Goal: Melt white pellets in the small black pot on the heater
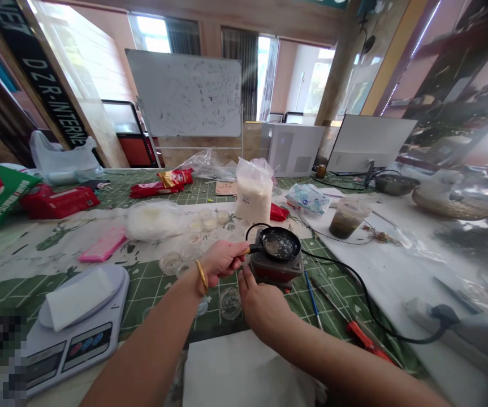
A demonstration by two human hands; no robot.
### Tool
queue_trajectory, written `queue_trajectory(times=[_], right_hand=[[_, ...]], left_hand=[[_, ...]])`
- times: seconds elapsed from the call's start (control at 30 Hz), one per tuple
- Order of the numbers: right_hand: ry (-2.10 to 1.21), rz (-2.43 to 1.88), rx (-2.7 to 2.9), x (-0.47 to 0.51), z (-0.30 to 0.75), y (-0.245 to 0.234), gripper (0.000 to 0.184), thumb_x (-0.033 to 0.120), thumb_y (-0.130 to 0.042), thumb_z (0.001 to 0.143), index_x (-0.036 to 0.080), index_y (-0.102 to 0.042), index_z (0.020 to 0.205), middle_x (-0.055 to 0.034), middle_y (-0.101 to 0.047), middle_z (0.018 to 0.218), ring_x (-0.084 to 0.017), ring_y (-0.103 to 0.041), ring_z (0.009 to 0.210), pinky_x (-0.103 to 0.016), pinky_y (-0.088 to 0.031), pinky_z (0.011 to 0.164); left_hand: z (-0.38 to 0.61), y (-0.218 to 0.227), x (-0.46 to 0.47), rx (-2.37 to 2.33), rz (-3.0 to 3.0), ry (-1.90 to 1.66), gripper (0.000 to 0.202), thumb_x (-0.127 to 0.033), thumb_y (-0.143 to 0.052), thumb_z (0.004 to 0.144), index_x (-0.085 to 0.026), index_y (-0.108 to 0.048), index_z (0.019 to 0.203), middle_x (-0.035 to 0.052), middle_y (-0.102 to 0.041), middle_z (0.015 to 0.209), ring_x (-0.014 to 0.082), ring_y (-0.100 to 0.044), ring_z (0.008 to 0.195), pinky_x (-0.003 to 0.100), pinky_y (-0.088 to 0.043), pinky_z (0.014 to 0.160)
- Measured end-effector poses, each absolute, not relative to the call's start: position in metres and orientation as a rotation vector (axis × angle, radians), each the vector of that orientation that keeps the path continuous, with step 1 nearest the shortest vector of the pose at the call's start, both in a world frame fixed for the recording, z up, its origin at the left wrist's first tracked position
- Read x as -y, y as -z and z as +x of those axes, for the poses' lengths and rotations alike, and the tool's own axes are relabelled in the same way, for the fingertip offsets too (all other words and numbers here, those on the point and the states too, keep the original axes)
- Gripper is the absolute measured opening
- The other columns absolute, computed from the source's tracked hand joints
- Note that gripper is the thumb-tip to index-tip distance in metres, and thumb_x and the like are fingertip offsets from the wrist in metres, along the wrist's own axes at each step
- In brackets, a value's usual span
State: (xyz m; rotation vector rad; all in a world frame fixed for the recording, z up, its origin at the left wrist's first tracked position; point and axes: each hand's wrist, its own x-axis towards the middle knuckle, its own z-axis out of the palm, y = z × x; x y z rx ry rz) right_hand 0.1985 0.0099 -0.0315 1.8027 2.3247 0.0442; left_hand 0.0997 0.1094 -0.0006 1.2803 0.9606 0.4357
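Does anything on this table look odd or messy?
Yes: the small black pan, held by its handle in the left hand over a little burner, has pale, patchy residue smeared across its inside, so it looks dirty or crusted.

We reach both bare arms forward, and the two hands come near each other in the middle of the view. Our left hand [222, 261] is closed in a firm grip, with its fingers [237, 251] curled toward the right. Its wrist [201, 278] carries a thin gold bangle [202, 277]. Our right hand [263, 302] is lower and nearer to us, with its back turned up and its fingertips [244, 277] pointing forward. The left arm [150, 345] rises from the bottom edge, and the right arm [345, 356] lies across the lower right.
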Motion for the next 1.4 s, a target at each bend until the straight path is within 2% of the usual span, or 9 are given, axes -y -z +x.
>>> queue_trajectory(times=[0.13,0.3,0.6,0.8,0.97,1.03,1.13,1.23,1.4], right_hand=[[-0.082,1.777,-2.283,-0.015,0.204,0.037,0.058,0.006,-0.039,0.083,0.002,-0.035,0.14,-0.0289,-0.027,0.146,-0.034,-0.066,0.098,-0.037,-0.057,0.052],[-0.159,1.831,-2.323,-0.018,0.215,0.051,0.058,0.003,-0.035,0.083,0.005,-0.035,0.141,-0.0253,-0.029,0.147,-0.033,-0.064,0.101,-0.037,-0.057,0.053],[-0.109,1.809,-2.286,-0.019,0.232,0.054,0.063,-0.002,-0.036,0.078,0.009,-0.038,0.14,-0.0217,-0.03,0.147,-0.032,-0.068,0.089,-0.04,-0.057,0.05],[-0.114,1.854,-2.248,-0.014,0.256,0.056,0.066,-0.001,-0.035,0.077,0.007,-0.035,0.142,-0.0231,-0.026,0.148,-0.03,-0.069,0.082,-0.042,-0.056,0.052],[0.157,2.113,-2.487,-0.005,0.247,0.053,0.048,0.019,-0.037,0.09,0.011,-0.042,0.137,-0.0173,-0.052,0.135,-0.027,-0.066,0.096,-0.04,-0.054,0.077],[0.364,2.185,-2.603,-0.001,0.236,0.054,0.053,0.029,-0.045,0.088,0.013,-0.039,0.138,-0.0152,-0.057,0.129,-0.027,-0.061,0.107,-0.041,-0.05,0.087],[0.571,2.182,-2.735,0.001,0.22,0.06,0.071,0.032,-0.057,0.078,0.015,-0.03,0.142,-0.0152,-0.053,0.131,-0.029,-0.048,0.122,-0.045,-0.042,0.097],[0.636,2.174,-2.788,-0.004,0.208,0.07,0.079,0.027,-0.06,0.073,0.014,-0.027,0.143,-0.015,-0.056,0.123,-0.029,-0.048,0.118,-0.046,-0.041,0.097],[0.563,2.247,-2.815,-0.025,0.201,0.079,0.075,0.024,-0.058,0.075,0.009,-0.027,0.141,-0.016,-0.06,0.112,-0.028,-0.056,0.106,-0.044,-0.044,0.093]], left_hand=[[0.099,0.0,-0.108,-0.917,1.219,-0.44,0.034,-0.045,-0.06,0.077,-0.017,-0.047,0.063,-0.0097,-0.036,0.044,0.0009,-0.016,0.034,0.017,-0.007,0.036],[0.092,-0.008,-0.108,-0.909,1.179,-0.478,0.035,-0.046,-0.059,0.078,-0.017,-0.046,0.062,-0.0099,-0.034,0.044,0.0007,-0.015,0.034,0.015,-0.006,0.035],[0.039,-0.032,-0.101,-1.02,1.127,-0.596,0.037,-0.047,-0.058,0.08,-0.016,-0.049,0.063,-0.0103,-0.031,0.042,0.0001,-0.014,0.033,0.013,-0.007,0.033],[-0.008,-0.019,-0.089,-1.127,1.056,-0.663,0.037,-0.048,-0.062,0.077,-0.016,-0.052,0.063,-0.0101,-0.031,0.041,0.0004,-0.015,0.033,0.012,-0.008,0.032],[-0.039,-0.004,-0.076,-1.176,0.996,-0.703,0.04,-0.052,-0.063,0.075,-0.016,-0.054,0.063,-0.01,-0.032,0.041,0.0006,-0.014,0.034,0.013,-0.009,0.032],[-0.046,0.0,-0.071,-1.197,0.997,-0.72,0.041,-0.054,-0.062,0.076,-0.016,-0.054,0.063,-0.0101,-0.031,0.041,0.0009,-0.014,0.034,0.013,-0.01,0.032],[-0.053,0.005,-0.065,-1.247,1.006,-0.745,0.041,-0.054,-0.06,0.077,-0.016,-0.054,0.063,-0.0099,-0.032,0.041,0.0013,-0.016,0.034,0.014,-0.01,0.033],[-0.056,0.012,-0.063,-1.253,1.0,-0.746,0.042,-0.055,-0.06,0.077,-0.016,-0.053,0.063,-0.0102,-0.031,0.041,0.0011,-0.016,0.033,0.014,-0.009,0.033],[-0.055,0.023,-0.065,-1.215,0.988,-0.755,0.043,-0.057,-0.062,0.074,-0.016,-0.052,0.063,-0.0108,-0.032,0.041,0.001,-0.015,0.033,0.014,-0.01,0.033]])
